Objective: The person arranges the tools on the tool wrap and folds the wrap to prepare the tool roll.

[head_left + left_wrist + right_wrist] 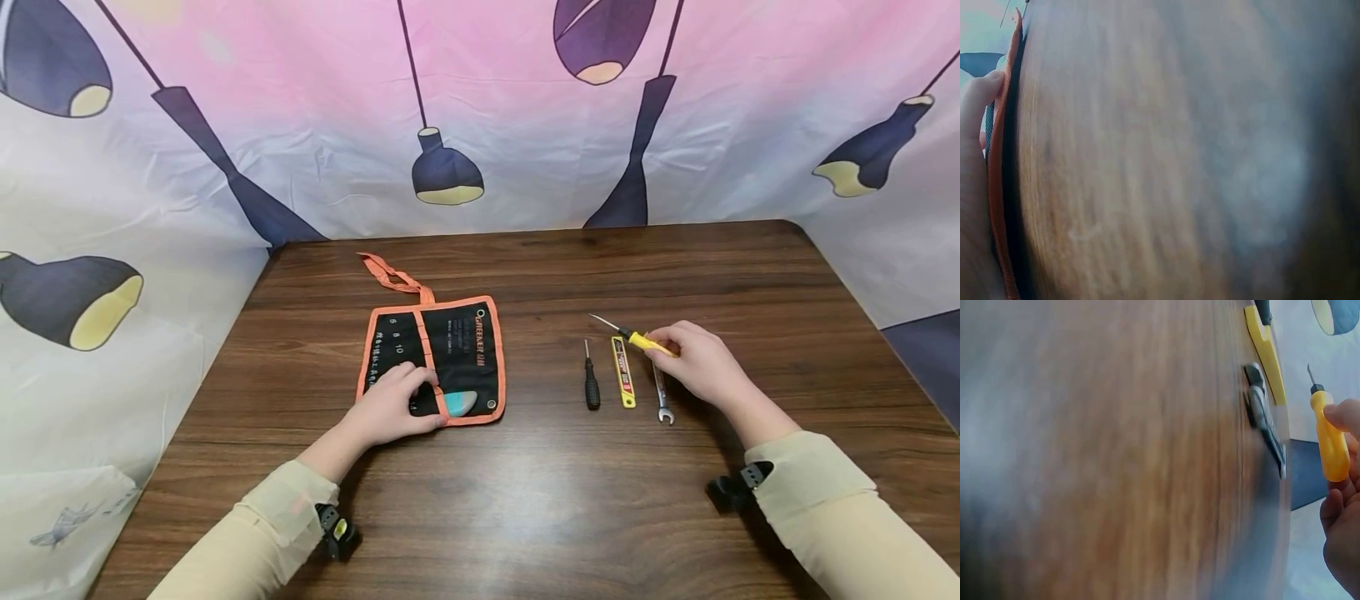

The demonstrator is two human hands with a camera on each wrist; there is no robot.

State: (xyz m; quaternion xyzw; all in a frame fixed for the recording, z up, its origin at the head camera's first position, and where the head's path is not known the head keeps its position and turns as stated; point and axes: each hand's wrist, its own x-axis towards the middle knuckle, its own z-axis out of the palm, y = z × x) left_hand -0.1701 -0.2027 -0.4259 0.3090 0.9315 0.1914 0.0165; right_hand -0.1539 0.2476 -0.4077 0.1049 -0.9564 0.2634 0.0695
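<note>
A black tool pouch with orange trim lies flat on the left, a teal and grey rounded object sticking out of its pocket. My left hand grips the pouch at the pocket's orange hem, thumb at the near edge and fingers curled over the fabric. In the left wrist view the thumb lies against the orange trim. On the right, my right hand pinches the yellow handle of a screwdriver, held above the table with its shaft pointing up and left.
Beneath and beside the right hand lie an open-end wrench, a flat yellow labelled strip and a black-handled screwdriver. An orange strap trails from the pouch's far edge. The wooden table meets a patterned cloth behind.
</note>
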